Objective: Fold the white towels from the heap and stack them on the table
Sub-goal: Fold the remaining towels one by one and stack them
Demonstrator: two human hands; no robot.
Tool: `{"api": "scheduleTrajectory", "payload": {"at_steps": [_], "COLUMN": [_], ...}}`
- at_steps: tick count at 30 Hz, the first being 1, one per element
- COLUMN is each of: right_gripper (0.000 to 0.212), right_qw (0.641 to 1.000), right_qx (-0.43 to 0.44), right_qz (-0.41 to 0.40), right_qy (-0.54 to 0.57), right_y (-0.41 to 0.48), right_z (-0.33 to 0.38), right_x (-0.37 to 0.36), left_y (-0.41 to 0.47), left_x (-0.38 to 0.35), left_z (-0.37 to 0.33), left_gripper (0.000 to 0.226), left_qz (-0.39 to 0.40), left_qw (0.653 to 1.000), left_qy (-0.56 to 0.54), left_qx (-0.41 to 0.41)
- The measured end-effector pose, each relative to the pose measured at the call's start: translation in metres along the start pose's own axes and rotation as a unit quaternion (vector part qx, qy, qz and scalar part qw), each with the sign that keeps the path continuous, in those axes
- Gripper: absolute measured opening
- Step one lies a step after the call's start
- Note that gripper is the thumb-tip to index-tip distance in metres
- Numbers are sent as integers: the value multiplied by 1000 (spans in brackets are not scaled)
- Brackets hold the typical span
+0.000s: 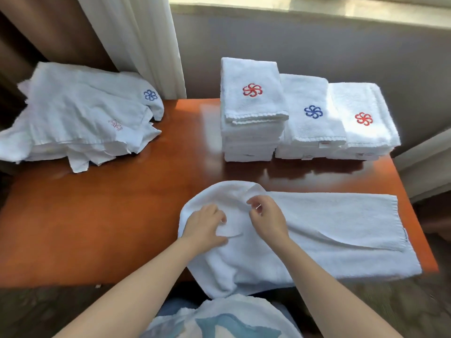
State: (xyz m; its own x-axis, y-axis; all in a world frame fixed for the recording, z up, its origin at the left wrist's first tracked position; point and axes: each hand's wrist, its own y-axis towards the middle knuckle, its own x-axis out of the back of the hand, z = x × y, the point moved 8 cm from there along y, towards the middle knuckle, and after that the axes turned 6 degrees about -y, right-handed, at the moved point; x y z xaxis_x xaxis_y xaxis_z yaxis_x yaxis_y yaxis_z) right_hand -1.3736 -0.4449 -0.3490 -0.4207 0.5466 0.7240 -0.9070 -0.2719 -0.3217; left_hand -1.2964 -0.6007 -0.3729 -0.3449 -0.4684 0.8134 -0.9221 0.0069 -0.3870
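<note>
A white towel [329, 230] lies spread across the near right part of the brown table [97, 215], its near edge drooping over the table's front. Its left end is bunched and curled over. My left hand [205, 228] pinches that bunched cloth from the left. My right hand [266, 218] grips a fold of the same end just to the right. A loose heap of unfolded white towels [80, 115] with blue and red flower logos sits at the far left. Three stacks of folded towels [251, 111] stand at the far right.
The middle stack [312, 118] bears a blue logo, the right stack [363, 118] a red one. A curtain [136, 45] hangs behind the heap, with a window ledge [317, 13] beyond. My lap with patterned cloth [219, 320] is below the table's front edge.
</note>
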Motion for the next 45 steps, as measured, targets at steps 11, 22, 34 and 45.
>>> {"api": "scheduleTrajectory", "payload": {"at_steps": [11, 22, 34, 45], "right_gripper": [34, 66, 14, 36], "right_qw": [994, 985, 984, 962], "right_qx": [-56, 122, 123, -5], "right_qz": [-68, -98, -33, 253], "right_qy": [59, -69, -125, -103], "right_y": [-49, -21, -4, -23], "right_z": [29, 160, 212, 172], "right_x": [-45, -49, -95, -156], "left_y": [-15, -53, -54, -55], "left_x": [27, 117, 152, 86], "left_z": [26, 134, 174, 203], "left_gripper": [8, 3, 8, 42], "left_qz": [-55, -266, -289, -125], "left_qw": [985, 931, 916, 921], "left_qy": [-144, -247, -274, -344], "left_qx": [-78, 33, 35, 132]}}
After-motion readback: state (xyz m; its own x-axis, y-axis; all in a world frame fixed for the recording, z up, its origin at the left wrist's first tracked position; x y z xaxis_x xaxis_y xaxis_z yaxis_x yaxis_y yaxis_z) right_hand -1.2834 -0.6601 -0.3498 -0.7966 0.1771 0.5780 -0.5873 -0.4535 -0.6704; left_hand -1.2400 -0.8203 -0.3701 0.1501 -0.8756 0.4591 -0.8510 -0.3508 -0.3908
